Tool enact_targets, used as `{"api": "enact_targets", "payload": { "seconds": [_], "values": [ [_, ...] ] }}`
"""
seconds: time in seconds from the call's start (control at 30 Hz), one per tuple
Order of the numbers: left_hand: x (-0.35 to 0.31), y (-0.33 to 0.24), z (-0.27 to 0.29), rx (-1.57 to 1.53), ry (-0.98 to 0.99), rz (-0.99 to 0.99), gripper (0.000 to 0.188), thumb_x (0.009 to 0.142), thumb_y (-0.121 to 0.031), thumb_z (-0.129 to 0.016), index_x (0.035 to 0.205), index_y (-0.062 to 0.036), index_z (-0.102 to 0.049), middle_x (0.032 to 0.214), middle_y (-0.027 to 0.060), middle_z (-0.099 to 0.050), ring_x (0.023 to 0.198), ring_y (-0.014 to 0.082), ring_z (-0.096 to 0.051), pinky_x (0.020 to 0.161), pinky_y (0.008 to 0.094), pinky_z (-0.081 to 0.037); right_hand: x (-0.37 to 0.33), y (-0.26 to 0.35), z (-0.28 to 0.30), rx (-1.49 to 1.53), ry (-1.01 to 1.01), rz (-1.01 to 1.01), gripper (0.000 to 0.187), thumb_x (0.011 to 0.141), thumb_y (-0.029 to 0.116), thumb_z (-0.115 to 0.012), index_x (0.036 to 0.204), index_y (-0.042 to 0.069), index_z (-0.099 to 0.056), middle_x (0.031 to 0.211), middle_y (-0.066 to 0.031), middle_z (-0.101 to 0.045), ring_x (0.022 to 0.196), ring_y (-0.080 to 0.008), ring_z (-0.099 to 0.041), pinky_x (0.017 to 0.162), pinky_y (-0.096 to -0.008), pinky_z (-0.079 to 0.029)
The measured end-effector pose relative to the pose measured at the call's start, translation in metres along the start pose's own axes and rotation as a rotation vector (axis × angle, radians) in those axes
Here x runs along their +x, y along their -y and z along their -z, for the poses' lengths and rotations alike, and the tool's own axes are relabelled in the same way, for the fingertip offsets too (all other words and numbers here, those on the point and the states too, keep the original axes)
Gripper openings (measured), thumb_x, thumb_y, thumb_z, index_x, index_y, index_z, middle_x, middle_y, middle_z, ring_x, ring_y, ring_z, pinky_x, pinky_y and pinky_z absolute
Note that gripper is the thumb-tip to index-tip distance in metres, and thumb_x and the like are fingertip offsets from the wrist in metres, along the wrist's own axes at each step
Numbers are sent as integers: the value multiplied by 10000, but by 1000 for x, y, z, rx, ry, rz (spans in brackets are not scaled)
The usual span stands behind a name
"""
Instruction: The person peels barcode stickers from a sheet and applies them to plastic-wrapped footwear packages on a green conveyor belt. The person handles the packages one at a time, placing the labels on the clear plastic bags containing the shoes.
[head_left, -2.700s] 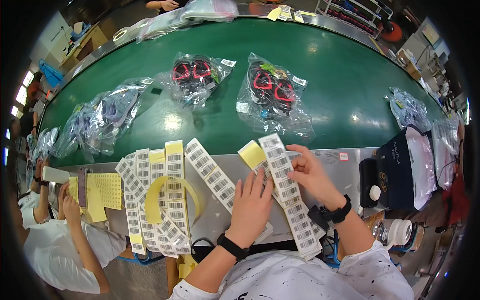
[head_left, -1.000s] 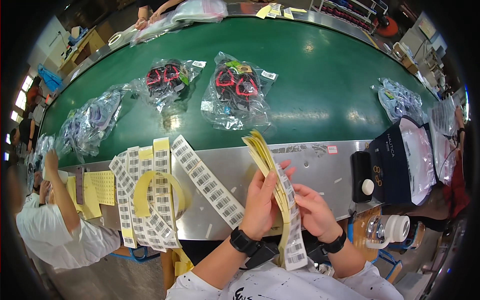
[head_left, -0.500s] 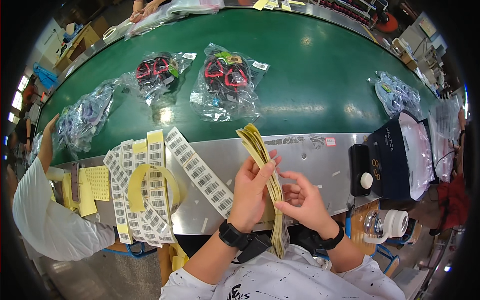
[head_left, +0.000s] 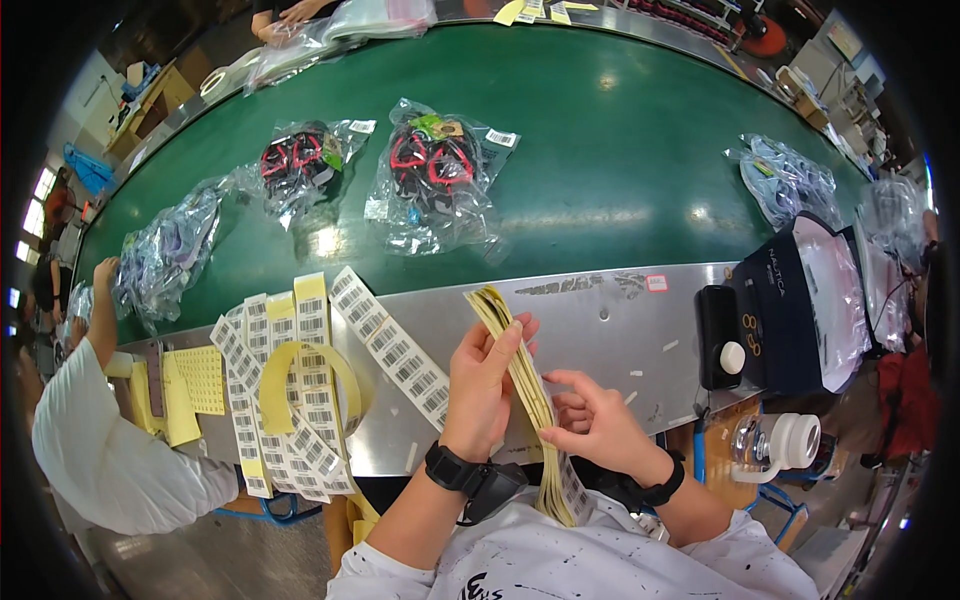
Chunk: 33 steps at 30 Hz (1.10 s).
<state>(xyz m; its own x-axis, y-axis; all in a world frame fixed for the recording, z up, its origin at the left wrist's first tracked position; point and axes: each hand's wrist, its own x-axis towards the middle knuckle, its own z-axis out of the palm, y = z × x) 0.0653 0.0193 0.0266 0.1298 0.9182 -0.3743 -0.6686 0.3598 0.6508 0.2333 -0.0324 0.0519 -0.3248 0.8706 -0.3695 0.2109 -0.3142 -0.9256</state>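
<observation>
Label stack (head_left: 534, 398) in the left hand (head_left: 480, 388)

The left hand is closed around the stack's upper part, thumb lying along the near side. The right hand (head_left: 612, 428) is half open, fingers curled and thumb parted from forefinger, its thumb tip at the stack's right edge; whether it pinches any strip cannot be told. The stack, a thick bundle of yellow-backed strips, stands tilted before the person's shirt (head_left: 600, 560), its top leaning left over the steel ledge (head_left: 640, 335). A single strip (head_left: 395, 350) lies slantwise left of the left hand; farther left, overlapping strips (head_left: 312, 325) bear a yellow curl (head_left: 352, 385).
</observation>
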Motion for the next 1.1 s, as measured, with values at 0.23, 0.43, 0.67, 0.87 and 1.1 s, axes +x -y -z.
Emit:
{"api": "enact_targets", "payload": {
  "seconds": [0.23, 0.43, 0.67, 0.87, 1.1],
  "values": [
    [3, -17, -4, 12, -118, -109, 285, 964, -171, -600, 1200, -34, -517, 1043, 66, -584, 982, 161, -583, 906, 377, -522, -25, -19, -23, 4, -69, 132, 745, 809, 93, -719, 1442, 30, -330, 1209, -151, -565, 909, -173, -613, 823, -319, -521],
    [2, -31, -2, -59, 44, -15, 529, 1022, -510, -333, 1308, -74, -422, 1143, 101, -533, 1080, 263, -578, 976, 517, -471, -22, -27, 3, 669, 254, -127, 620, 897, 67, -539, 1467, 20, -300, 1238, -143, -569, 937, -171, -603, 837, -326, -519],
    [-3, 0, -17, -196, 151, 161, 446, 1015, -369, -452, 1319, -44, -412, 1073, 105, -541, 1036, 252, -562, 969, 465, -472, -13, -20, 13, 1025, 429, -178, 453, 974, 206, -425, 1370, -8, -371, 1207, -207, -586, 893, -206, -633, 816, -335, -545],
    [4, -1, -5, -228, 52, -50, 307, 1007, -269, -511, 1223, -56, -460, 946, 59, -528, 845, 164, -539, 832, 341, -495, -36, -37, 36, 828, 426, -226, 417, 957, 160, -588, 1314, 5, -437, 1154, -119, -614, 943, -196, -669, 810, -320, -566],
    [-1, 1, -22, -251, -161, -155, 301, 1013, -270, -499, 1202, -40, -451, 948, 56, -500, 852, 166, -524, 825, 332, -496, -62, -59, 35, 1046, 17, -170, 353, 937, 108, -618, 1246, -9, -492, 1054, -120, -624, 866, -193, -669, 674, -276, -553]
  ]
}}
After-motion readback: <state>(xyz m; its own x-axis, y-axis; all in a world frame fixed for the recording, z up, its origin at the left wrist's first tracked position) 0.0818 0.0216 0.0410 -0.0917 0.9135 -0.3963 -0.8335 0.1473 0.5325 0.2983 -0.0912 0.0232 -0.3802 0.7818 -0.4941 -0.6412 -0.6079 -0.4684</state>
